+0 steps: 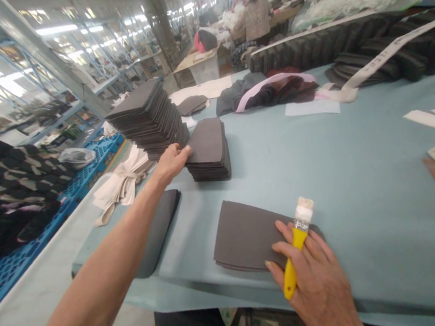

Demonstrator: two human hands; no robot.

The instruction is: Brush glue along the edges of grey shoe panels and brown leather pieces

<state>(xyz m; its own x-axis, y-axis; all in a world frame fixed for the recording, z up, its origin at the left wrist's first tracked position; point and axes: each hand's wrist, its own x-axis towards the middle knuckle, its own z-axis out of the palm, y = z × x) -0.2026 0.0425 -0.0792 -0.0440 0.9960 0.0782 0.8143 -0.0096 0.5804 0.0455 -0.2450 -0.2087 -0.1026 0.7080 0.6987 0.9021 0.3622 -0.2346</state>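
My right hand (316, 271) holds a paintbrush (296, 245) between its fingers, yellow handle toward me, white-coated bristles pointing away. Its fingertips rest on a few dark grey fabric panels (243, 235) lying near the table's front edge. Stretched forward, my left hand (172, 163) is at the left edge of a short stack of grey panels (207, 141). Its fingers are bent and close together, the thumb by the stack's top corner; what they pinch, if anything, is hidden. Just behind that hand rises a taller stack of similar panels (147, 116).
Under my left forearm lies a dark folded piece (162, 230). A bundle of cream strips (121, 185) is at the table's left. Dark and pink fabric pieces (268, 91) and rows of dark pieces (306, 49) line the back. Blue pallets (97, 154) stand left; a person (257, 13) works beyond.
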